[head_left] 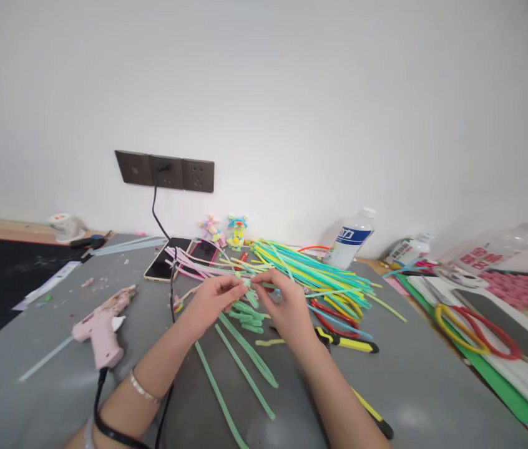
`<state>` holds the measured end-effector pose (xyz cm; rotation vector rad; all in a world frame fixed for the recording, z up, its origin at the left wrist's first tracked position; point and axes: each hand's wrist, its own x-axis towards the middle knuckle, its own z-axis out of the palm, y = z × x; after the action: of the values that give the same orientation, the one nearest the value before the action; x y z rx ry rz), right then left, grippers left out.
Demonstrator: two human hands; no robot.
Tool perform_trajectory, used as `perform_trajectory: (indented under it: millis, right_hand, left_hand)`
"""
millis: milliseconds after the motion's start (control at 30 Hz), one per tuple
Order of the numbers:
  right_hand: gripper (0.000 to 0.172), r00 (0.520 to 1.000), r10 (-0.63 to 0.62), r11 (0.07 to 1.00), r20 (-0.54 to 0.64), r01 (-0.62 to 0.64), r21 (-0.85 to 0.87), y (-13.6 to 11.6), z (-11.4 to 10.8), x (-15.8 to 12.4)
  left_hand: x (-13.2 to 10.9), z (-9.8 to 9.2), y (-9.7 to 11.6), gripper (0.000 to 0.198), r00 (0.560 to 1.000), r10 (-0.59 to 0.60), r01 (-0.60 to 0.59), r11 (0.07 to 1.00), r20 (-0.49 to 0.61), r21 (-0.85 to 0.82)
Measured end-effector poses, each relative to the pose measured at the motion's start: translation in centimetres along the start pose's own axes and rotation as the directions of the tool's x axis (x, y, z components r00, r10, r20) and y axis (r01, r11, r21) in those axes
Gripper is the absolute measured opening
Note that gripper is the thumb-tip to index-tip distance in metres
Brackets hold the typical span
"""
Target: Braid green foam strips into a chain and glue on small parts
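My left hand [213, 302] and my right hand [286, 300] meet over the middle of the grey mat, fingertips pinched close together. Between them is a small piece of light green pipe cleaner [248, 285], partly hidden by my fingers. Just below lie short folded green pipe cleaners [248, 317], and longer green pipe cleaners [245, 371] stretch toward me. Beyond my right hand spreads a big bundle of yellow and turquoise pipe cleaners [313, 271]. Yellow-and-black handled pliers [351, 342] lie beside my right wrist, their jaws hidden.
A pink glue gun [100, 330] lies left, its black cord running by my left forearm. Phones [165, 262], two small pipe-cleaner figures [236, 232] and a bottle [349, 240] are near the wall. Scissors [477, 330] rest on papers at right.
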<state>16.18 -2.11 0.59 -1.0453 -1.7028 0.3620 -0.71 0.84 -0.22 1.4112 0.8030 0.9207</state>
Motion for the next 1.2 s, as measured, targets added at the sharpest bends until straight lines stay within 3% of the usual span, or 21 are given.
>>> perform_trajectory:
  millis: [333, 633, 1033, 1200]
  right_hand:
    - [0.011, 0.999, -0.046, 0.998, -0.010, 0.045, -0.046, -0.2, -0.1, 0.0]
    - [0.011, 0.999, -0.051, 0.999, -0.012, 0.051, -0.012, -0.5, -0.1, 0.0]
    - [0.010, 0.999, -0.029, 0.999, 0.034, 0.028, 0.047, -0.4, 0.0, 0.0]
    - [0.011, 0.998, -0.039, 0.999, 0.043, 0.037, 0.038, -0.3, -0.1, -0.1]
  left_hand:
    - [-0.2, 0.1, 0.0, 0.030, 0.999, -0.033, 0.033, 0.999, -0.004, -0.017]
    - [-0.2, 0.7, 0.2, 0.033, 0.996, -0.072, 0.063, 0.986, -0.051, -0.151]
    - [-0.3, 1.2, 0.6, 0.032, 0.996, -0.088, 0.084, 0.939, 0.003, -0.333]
    - [-0.6, 1.2, 0.9, 0.030, 0.986, -0.153, 0.164, 0.924, 0.059, -0.346]
